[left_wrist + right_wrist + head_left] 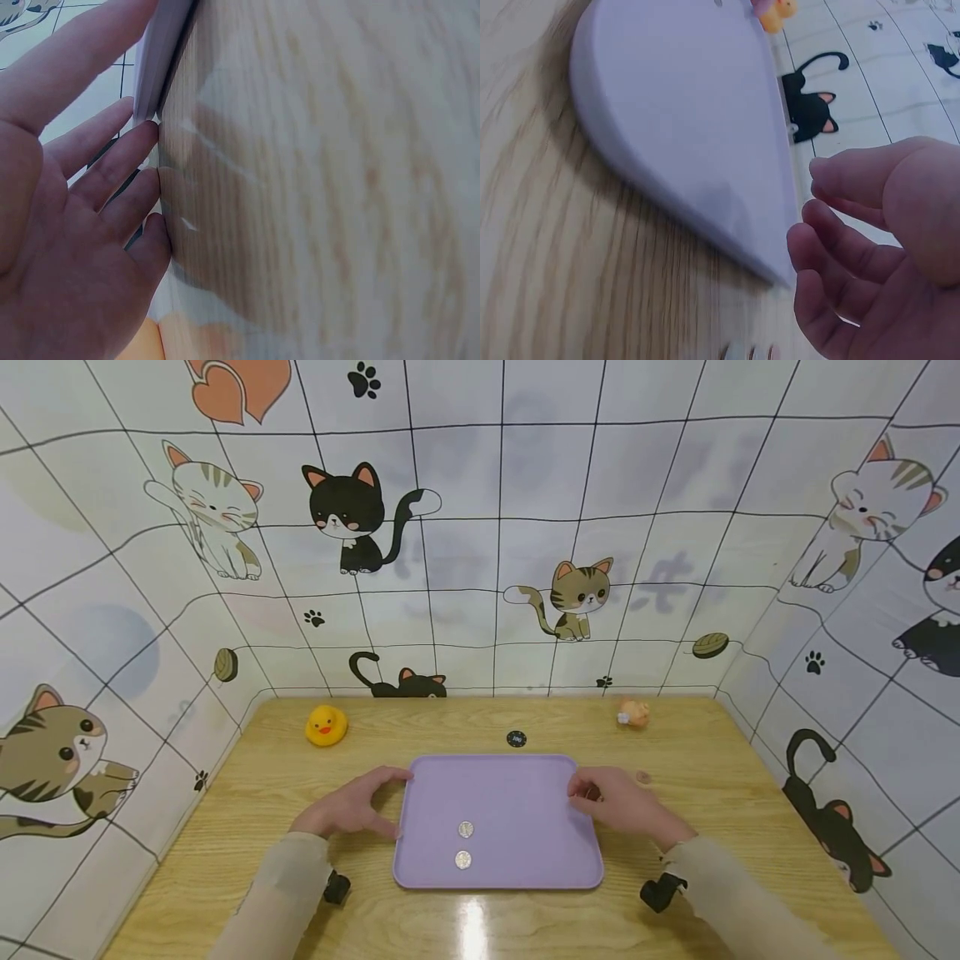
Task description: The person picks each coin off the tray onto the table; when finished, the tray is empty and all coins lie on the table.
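Note:
A light purple tray (517,810) lies on the wooden table, with two silver coins (466,830) on its left half. My left hand (360,802) is at the tray's left edge, thumb and forefinger spread along the rim. In the left wrist view its other fingers extend beside the tray's side, close over the wood. Over the right rim hovers my right hand (618,800). The right wrist view shows its fingers (829,277) loosely bent, thumb near the forefinger, with nothing visible between them. A small brownish disc (642,777) shows just behind this hand.
Behind the tray lies a black chip (516,739) marked 100. A yellow rubber duck (326,726) sits at the back left, and a small orange-pink toy (633,713) at the back right. Cat-patterned walls (465,552) enclose the table (300,910) at the back and sides.

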The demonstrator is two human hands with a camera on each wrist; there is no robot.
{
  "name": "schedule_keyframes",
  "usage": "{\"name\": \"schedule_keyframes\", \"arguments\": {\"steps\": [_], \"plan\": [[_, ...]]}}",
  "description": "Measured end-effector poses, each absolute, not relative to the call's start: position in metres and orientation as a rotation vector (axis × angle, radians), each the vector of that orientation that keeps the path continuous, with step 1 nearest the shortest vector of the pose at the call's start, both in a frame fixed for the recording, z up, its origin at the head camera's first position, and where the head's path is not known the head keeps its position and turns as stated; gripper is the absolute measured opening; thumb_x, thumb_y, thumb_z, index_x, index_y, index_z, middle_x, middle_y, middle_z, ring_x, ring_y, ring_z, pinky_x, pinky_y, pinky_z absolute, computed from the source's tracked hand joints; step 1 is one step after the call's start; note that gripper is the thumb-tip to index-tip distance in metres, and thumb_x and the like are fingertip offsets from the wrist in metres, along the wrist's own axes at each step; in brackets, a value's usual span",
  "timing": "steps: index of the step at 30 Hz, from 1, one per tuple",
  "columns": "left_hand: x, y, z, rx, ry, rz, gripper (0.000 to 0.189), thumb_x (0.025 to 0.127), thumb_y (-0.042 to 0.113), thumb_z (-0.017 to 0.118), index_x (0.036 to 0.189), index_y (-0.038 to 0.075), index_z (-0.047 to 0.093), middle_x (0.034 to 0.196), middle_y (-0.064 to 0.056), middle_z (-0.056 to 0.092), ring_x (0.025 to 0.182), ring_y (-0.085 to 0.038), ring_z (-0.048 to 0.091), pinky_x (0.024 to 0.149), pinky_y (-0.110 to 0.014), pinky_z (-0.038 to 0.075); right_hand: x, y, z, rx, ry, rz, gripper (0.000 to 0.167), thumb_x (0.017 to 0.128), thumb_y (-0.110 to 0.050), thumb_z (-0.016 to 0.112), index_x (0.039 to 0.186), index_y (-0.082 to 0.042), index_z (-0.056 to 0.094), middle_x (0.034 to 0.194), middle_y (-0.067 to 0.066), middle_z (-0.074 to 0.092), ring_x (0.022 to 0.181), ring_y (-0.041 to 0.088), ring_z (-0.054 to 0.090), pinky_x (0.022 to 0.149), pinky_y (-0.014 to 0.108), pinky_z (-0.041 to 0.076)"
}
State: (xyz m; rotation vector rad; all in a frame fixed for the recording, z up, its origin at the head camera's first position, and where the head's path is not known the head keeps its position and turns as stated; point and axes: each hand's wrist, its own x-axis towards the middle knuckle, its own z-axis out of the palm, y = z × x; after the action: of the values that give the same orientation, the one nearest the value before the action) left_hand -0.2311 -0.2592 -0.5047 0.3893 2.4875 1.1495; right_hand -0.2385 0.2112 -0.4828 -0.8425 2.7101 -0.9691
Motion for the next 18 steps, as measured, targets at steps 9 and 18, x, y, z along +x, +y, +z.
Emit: {"name": "schedule_keyframes", "arguments": {"steps": [9,18], "plan": [[-0.231,-0.261,-0.508,0.374,2.491,1.129,0.094,0.070,0.023,0.098,0.153,0.024,0.053,0.165,-0.009,0.040,0.155,-0.040,0.028,0.126,-0.066,0.017,-0.244,0.162,-0.486,-1.077,2.555,-0.951,0.006,0.096,-0.007,0.073,0.097,-0.012,0.071,0.089,-0.007,0.069,0.081,0.005,0.062,0.073,0.026,0.056],[-0.233,-0.260,-0.507,0.377,2.493,1.129,0.095,0.070,0.022,0.099,0.153,0.024,0.053,0.166,-0.010,0.039,0.155,-0.040,0.027,0.127,-0.066,0.016,-0.244,0.121,-0.486,-1.170,2.546,-0.783,0.010,0.094,-0.009,0.076,0.103,-0.012,0.072,0.092,-0.004,0.068,0.086,0.010,0.062,0.079,0.027,0.054]]}}
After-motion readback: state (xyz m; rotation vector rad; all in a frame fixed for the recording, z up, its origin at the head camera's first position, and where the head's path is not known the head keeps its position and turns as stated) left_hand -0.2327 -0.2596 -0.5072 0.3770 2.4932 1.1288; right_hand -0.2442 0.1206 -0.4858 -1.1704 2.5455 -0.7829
